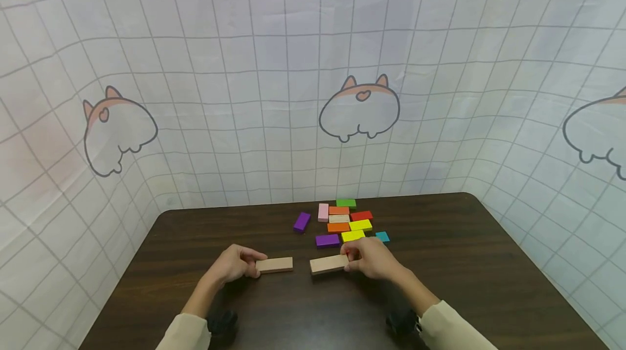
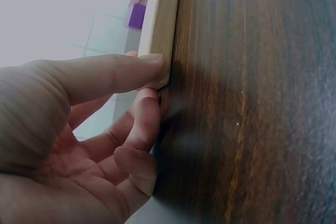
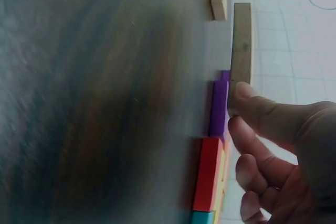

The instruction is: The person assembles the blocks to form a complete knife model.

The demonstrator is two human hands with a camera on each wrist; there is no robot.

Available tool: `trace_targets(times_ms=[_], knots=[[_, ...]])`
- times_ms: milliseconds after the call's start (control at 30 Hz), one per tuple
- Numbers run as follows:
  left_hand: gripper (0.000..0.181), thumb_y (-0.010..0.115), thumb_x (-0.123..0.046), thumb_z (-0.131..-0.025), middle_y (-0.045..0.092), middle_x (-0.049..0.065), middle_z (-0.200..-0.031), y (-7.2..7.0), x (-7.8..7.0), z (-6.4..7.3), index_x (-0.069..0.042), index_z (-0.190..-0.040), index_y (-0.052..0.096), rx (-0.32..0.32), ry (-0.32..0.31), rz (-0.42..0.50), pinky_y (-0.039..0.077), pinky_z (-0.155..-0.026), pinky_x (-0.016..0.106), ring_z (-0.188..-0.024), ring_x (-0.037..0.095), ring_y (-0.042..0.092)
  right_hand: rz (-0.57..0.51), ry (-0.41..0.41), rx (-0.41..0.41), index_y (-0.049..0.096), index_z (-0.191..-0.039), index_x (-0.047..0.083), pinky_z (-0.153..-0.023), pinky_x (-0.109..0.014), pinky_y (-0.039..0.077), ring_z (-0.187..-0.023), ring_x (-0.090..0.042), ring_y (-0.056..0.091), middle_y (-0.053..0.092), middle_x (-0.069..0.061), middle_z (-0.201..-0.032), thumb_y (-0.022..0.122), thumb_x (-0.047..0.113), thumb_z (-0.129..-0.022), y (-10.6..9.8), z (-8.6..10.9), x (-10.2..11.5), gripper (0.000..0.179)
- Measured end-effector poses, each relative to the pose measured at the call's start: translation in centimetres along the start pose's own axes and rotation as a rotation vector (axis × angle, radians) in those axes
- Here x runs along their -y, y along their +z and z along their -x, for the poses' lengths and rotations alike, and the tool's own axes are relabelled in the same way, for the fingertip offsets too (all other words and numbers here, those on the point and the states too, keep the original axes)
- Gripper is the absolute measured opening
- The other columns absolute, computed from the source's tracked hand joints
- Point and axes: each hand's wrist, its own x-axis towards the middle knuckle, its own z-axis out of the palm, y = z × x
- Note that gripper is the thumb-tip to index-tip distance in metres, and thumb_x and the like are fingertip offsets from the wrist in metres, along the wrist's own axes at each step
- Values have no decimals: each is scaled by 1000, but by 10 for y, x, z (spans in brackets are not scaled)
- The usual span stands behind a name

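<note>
Weight seems slight: we judge the left block [image 1: 275,264] and right block [image 1: 326,264] light, stiff, sturdy, perhaps slippery. Near the head view's six o'clock, we see the left hand [image 1: 232,264] pinch the former at its nine o'clock end and the right hand [image 1: 373,258] the latter, seemingly raised, at three, both closed to block width. We favour those ends for gripping.

Probably a makeshift studio, cartoon-printed cloth [image 1: 244,122] lining three sides of a table [image 1: 195,230].
</note>
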Motion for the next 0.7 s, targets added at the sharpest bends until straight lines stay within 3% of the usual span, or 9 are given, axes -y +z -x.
trace_targets(times_ms=[300,500,700], knots=[[34,83,6,-76,62,4,-72,0,1,3,-5,-109,80,6,-16,21,46,-66,31,-68,17,54,-82,35,56,73,-95,11,-64,-27,42,-64,-9,50,55,8,-67,85,13,-83,7,1,-3,17],[33,81,5,-79,65,7,-74,0,1,3,-6,-109,80,7,-18,23,49,-68,32,-69,18,57,-102,35,48,74,-93,10,-65,-27,42,-66,-11,52,55,7,-67,86,11,-81,12,-4,-7,17],[32,83,2,-78,64,5,-74,2,1,0,-9,-108,81,-10,-27,8,45,-64,31,-68,19,54,-116,99,40,74,-95,11,-66,-29,43,-67,-12,52,58,6,-69,86,11,-81,14,-11,-4,18]])
